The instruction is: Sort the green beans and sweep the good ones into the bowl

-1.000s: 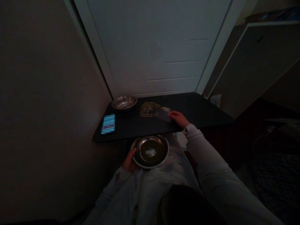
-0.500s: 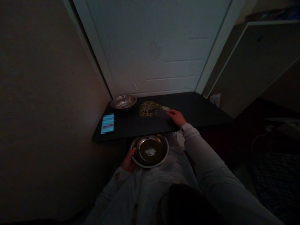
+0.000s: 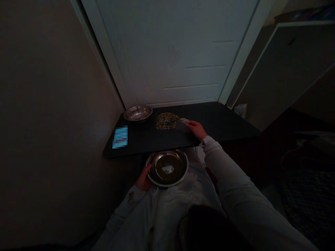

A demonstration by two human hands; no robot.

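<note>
My left hand [image 3: 143, 178] grips the left rim of a steel bowl [image 3: 167, 167] held on my lap just below the table edge; small grains lie in its bottom. My right hand [image 3: 196, 129] rests on the black table [image 3: 222, 120], closed on a flat grey card [image 3: 182, 126] whose edge lies against a pile of mixed grains [image 3: 165, 120]. The light is dim.
A second steel bowl [image 3: 137, 113] stands at the table's back left corner. A lit phone [image 3: 120, 137] lies near the table's left front edge. A white door [image 3: 178, 52] rises right behind the table, a wall to the left, a white cabinet [image 3: 282, 66] to the right.
My right hand and the card have shifted slightly back and left toward the grain pile. The bowl on my lap has stayed put.
</note>
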